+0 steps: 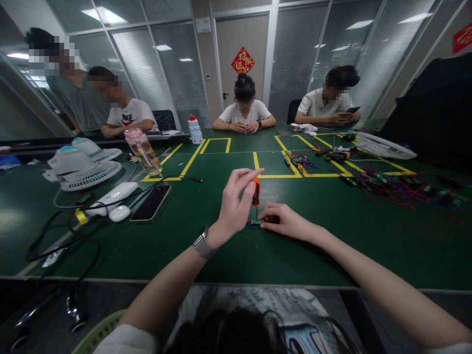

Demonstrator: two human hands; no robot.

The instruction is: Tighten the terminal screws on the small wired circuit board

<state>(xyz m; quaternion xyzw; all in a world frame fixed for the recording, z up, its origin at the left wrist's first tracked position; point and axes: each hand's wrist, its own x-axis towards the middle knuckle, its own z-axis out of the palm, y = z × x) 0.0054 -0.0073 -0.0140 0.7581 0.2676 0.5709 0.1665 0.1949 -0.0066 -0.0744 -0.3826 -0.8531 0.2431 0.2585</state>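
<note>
We see a big dark green table top (206,246) with bright yellow tape lines (191,160) that make boxes on it. We hold a small screwdriver with an orange handle (255,191). Under it lies a tiny green circuit board (253,223). A flat black phone (151,202) lies by a round white mouse (119,213). A clear pink bottle (143,150) stands near two white fans (83,167). Red and black wires (398,189) lie in a heap. A red paper sign (242,60) hangs on the pale brown door.

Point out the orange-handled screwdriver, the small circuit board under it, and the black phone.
orange-handled screwdriver (255,191), head view, on the orange handle.
small circuit board (253,222), head view, on its green strip between the hands.
black phone (151,202), head view, middle of the dark screen.
</note>
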